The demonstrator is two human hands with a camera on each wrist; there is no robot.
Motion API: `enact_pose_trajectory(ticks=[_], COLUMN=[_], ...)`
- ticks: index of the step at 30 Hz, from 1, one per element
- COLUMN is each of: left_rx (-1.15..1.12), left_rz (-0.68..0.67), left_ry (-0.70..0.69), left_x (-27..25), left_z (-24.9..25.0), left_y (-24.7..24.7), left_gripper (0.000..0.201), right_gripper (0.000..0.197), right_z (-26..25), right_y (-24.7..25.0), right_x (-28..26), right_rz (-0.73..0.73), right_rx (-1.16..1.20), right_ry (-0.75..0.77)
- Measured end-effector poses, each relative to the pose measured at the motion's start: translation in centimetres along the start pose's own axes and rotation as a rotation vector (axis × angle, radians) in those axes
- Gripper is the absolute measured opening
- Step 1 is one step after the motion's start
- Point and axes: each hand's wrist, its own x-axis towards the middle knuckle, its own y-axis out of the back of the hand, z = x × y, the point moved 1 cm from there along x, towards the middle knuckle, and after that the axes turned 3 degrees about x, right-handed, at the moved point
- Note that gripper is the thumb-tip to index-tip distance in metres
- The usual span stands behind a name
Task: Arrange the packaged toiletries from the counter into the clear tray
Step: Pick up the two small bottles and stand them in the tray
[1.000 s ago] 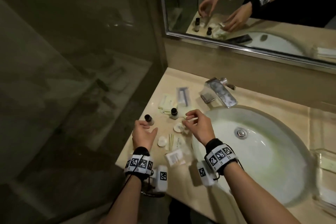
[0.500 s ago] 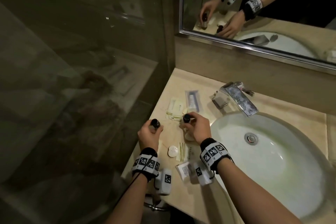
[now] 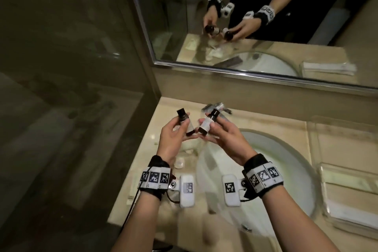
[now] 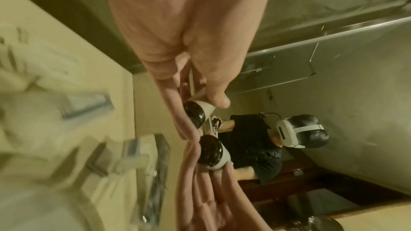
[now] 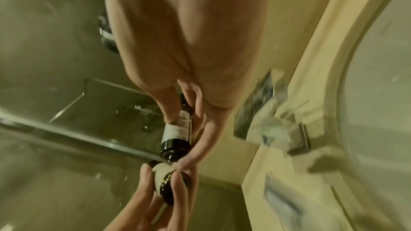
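Note:
Two small dark bottles with white labels and black caps are held above the counter. My left hand (image 3: 173,139) grips one bottle (image 3: 185,124) upright, thumb and fingers round its body. My right hand (image 3: 225,139) grips the other bottle (image 3: 206,125), tilted with its cap to the upper right. The bottle bases nearly touch. In the left wrist view both dark bases show, the left bottle (image 4: 195,114) above the right bottle (image 4: 211,150). The right wrist view shows the right bottle (image 5: 177,134) over the left bottle (image 5: 165,182). The clear tray (image 3: 313,129) stands on the counter right of the sink.
A white sink basin (image 3: 266,159) lies below my right hand, and the chrome faucet (image 3: 219,107) is partly hidden behind the bottles. A round packet (image 3: 180,162) and blurred sachets lie on the counter under my hands. Folded white cloths (image 3: 347,210) sit at the right. The mirror (image 3: 266,47) hangs behind, with a glass partition (image 3: 81,67) on the left.
Both hands took a bottle each from the counter, lifted them and brought them together in the air. The head view tilted and moved closer.

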Motion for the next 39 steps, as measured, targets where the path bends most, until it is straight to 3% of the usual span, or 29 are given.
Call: enact_pose_trajectory(ticks=[6, 14, 17, 21, 28, 32, 35, 39], left_rx=[-0.065, -0.071, -0.038, -0.007, -0.002, 0.021, 0.084, 0.187], left_rz=[-0.16, -0.367, -0.428, -0.458, -0.503, -0.499, -0.47, -0.46], left_ry=[0.022, 0.083, 0.101, 0.153, 0.254, 0.336, 0.387, 0.442], left_x=[-1.9, -5.2, -6.4, -7.7, -9.7, -10.2, -10.5, -10.8], left_z=[0.6, -1.5, -3.3, -5.6, -9.1, -11.6, -13.5, -15.8], left_y=[-11.3, -26.7, -31.6, -36.9, -43.1, -44.6, -45.0, -44.8], left_gripper=[0.021, 0.019, 0.02, 0.036, 0.035, 0.039, 0.041, 0.04], right_gripper=[0.037, 0.049, 0.04, 0.032, 0.04, 0.034, 0.02, 0.026], right_z=[-6.1, -10.0, -10.5, -11.2, -10.5, -8.5, -6.7, -5.2], right_y=[7.8, 20.1, 23.9, 28.1, 34.2, 37.0, 38.6, 39.7], right_x=[-6.9, -16.5, -19.9, -23.9, -28.1, -29.0, -29.5, -30.3], right_rz=[0.06, 0.385, 0.425, 0.488, 0.661, 0.791, 0.977, 1.159], right_rx=[0.05, -0.004, 0.074, 0.164, 0.118, 0.123, -0.206, -0.579], right_ry=[0.103, 0.151, 0.15, 0.185, 0.212, 0.138, 0.029, -0.052])
